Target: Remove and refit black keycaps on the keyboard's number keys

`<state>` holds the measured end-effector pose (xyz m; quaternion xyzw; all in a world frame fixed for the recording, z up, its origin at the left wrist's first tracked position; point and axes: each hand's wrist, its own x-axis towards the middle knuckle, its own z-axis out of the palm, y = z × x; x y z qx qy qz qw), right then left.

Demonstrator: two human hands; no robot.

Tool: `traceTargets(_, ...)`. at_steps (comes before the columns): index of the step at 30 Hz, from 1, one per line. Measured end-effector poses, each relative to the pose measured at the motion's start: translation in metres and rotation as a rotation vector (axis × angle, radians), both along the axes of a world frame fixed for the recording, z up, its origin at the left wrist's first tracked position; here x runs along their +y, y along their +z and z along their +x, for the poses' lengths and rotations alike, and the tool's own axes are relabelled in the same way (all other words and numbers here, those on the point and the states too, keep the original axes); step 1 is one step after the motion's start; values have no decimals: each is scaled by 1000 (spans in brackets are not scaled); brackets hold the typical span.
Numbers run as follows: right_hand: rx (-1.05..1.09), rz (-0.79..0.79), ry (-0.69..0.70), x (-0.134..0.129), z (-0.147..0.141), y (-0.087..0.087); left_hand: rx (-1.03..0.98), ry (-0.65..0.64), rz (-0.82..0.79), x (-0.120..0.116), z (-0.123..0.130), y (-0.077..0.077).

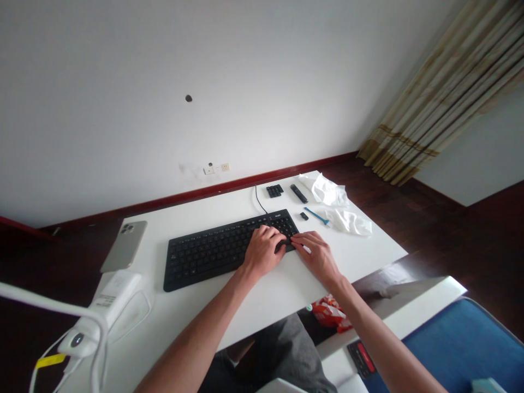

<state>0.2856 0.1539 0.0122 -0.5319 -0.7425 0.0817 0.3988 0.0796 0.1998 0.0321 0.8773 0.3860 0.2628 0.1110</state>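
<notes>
A black keyboard (208, 251) lies at a slant on the white table (262, 305). My left hand (265, 248) rests over its right part, fingers curled, with thumb and index finger near each other above the keys. Against the keyboard's lower right corner, my right hand (316, 254) has its fingertips pinched together beside the left thumb. Whatever is between the fingertips of either hand is too small or hidden. Behind the keyboard sits a cluster of loose black keycaps (274, 190). A small black piece (304, 216) and a thin blue tool (316, 215) lie to the right.
A dark elongated object (298, 194) lies near crumpled white wrappers (327, 191) at the table's far right. At the left are a phone (126, 245), a white power strip (114, 297) and a white cable (49, 303). A blue seat (470, 349) stands at lower right.
</notes>
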Motion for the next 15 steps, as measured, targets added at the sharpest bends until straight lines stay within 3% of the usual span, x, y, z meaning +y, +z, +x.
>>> traceTargets(9,-59,116,21,0,-3,0,20,-4,-18,1,0,1)
traceTargets(15,-139,113,26,-5,-2,2,10,-4,-24,1,0,1)
